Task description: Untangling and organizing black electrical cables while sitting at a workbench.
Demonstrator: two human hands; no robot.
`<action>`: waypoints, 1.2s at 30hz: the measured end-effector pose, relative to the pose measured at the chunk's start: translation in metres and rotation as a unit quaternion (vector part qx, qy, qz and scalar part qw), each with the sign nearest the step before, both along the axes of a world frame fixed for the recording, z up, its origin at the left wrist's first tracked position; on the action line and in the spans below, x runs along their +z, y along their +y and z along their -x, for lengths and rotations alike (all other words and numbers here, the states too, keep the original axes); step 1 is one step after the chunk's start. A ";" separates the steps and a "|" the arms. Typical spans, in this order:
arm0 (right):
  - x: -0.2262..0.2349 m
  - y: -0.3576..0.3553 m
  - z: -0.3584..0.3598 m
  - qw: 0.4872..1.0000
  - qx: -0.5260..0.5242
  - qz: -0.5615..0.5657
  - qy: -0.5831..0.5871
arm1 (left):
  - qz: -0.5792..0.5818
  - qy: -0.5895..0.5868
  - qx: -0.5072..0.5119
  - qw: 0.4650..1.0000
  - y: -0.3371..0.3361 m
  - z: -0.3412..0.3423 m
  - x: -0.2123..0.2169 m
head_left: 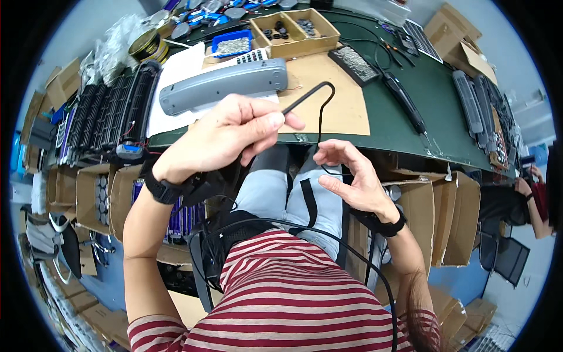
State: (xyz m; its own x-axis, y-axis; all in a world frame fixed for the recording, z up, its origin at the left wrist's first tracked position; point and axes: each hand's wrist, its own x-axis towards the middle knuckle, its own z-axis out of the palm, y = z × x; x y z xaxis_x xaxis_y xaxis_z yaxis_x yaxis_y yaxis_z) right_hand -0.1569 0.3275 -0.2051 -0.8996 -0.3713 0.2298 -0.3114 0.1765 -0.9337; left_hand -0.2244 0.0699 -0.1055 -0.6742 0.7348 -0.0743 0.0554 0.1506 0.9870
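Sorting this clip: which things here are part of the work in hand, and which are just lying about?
In hand:
- left hand pinching the black cable
- right hand at the cable's lower end
- grey housing on the bench, just beyond the hands

Lying about:
- wooden tray
- blue bin
- screwdriver
- cardboard boxes

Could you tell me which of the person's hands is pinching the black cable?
The left hand pinches the black cable between thumb and fingers; the right hand is open.
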 end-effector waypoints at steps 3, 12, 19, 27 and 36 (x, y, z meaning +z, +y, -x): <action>0.010 -0.018 0.001 0.991 0.122 -0.013 -0.048 | -0.018 -0.005 0.077 0.997 -0.013 0.010 -0.014; 0.007 -0.097 -0.004 0.957 0.289 -0.029 -0.014 | 0.001 -0.012 0.121 0.993 -0.021 0.017 -0.032; -0.006 -0.099 -0.001 0.943 0.320 0.015 -0.094 | 0.025 -0.010 0.085 0.996 -0.026 0.002 -0.042; -0.005 -0.074 -0.001 0.955 0.291 -0.021 -0.051 | -0.041 -0.016 -0.005 0.999 -0.002 0.003 -0.054; 0.031 0.018 0.001 0.944 -0.250 -0.136 0.166 | 0.030 -0.037 -0.218 0.975 0.032 -0.017 -0.036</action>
State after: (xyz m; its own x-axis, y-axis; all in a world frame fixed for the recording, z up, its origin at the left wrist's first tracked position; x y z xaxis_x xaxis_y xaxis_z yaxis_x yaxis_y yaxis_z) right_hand -0.1577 0.3457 -0.1746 -0.8733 -0.0050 0.4872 -0.3932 0.5977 -0.6987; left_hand -0.2077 0.1019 -0.1410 -0.2892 0.9433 -0.1626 0.0559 0.1863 0.9809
